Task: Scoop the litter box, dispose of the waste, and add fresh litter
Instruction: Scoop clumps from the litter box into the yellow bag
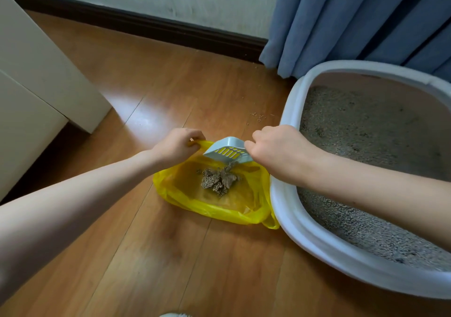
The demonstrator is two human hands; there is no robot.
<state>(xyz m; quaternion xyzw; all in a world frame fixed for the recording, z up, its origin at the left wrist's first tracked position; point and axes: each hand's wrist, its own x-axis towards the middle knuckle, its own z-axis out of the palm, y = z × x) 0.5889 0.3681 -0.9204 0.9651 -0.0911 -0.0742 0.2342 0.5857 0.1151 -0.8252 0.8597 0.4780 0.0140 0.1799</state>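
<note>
A yellow plastic bag (246,202) lies open on the wooden floor, just left of the white litter box (283,202). My left hand (177,145) grips the bag's far handle and holds it up. My right hand (273,149) holds a pale blue slotted scoop (225,152), tipped over the bag's mouth. A clump of soiled litter (218,181) is dropping from the scoop into the bag. Grey litter (366,145) fills the box, partly hidden by my right forearm.
Loose litter grains (258,116) are scattered on the floor beside the box. A cream cabinet (36,77) stands at the left. A blue curtain (366,18) hangs behind the box, against a wall with a dark baseboard (146,27).
</note>
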